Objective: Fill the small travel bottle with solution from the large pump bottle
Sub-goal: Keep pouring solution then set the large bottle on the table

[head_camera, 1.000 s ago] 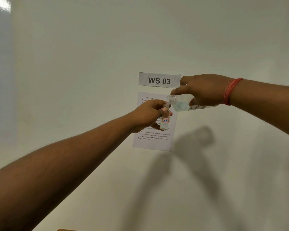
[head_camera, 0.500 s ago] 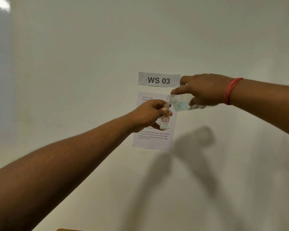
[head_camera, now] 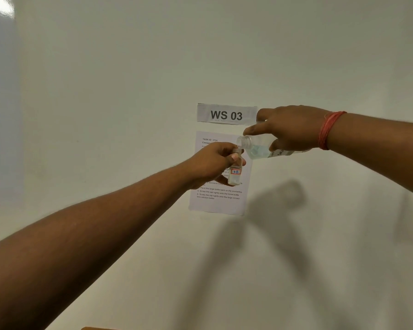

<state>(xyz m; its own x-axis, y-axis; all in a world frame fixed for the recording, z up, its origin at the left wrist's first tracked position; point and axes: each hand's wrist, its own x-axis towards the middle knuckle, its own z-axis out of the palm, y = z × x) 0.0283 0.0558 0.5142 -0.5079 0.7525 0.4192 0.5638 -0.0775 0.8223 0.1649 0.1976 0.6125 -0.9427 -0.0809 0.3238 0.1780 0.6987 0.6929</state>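
Holding the small travel bottle [head_camera: 235,171] upright, the left hand [head_camera: 211,166] had its fingers curled round the neck and body, in front of a printed sheet [head_camera: 216,203]. The right hand [head_camera: 290,128] gripped the large bottle [head_camera: 256,148], tipped with its long axis near level. Its open mouth lay just above and to the right of the small bottle's mouth, the two nearly touching.

Small clear bottle [head_camera: 235,171] upright, uncapped, red-bordered label, little liquid at bottom. Large clear bottle [head_camera: 258,148] tipped sideways, open threaded mouth just above small bottle's mouth.
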